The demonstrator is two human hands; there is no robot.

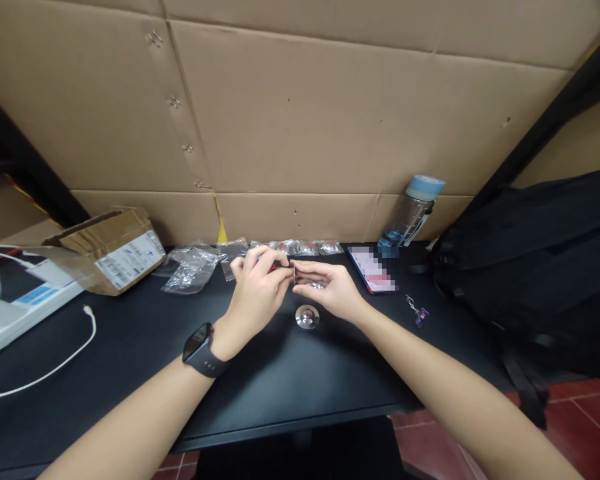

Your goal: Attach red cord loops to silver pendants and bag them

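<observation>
Over the middle of the black table point(280, 380), my two hands meet at a small round metal disc point(295, 275) seen nearly edge-on. The fingers of my right hand point(333, 287) are closed on this disc from the right. My left hand point(260, 283), with a black watch on its wrist, is pinched at the disc's left side; something small and red shows between its fingers, too small to name. Just below my hands a shiny round metal piece with a raised centre point(307, 317) lies on the table. Several bagged metal pieces point(307, 248) lie behind my hands.
Clear plastic bags point(193, 267) and an open cardboard box point(125, 257) are at the back left, near a white power strip point(40, 300) and cable point(80, 360). To the right are a phone point(373, 269), water bottle point(410, 213), keychain point(419, 313) and black backpack point(540, 267).
</observation>
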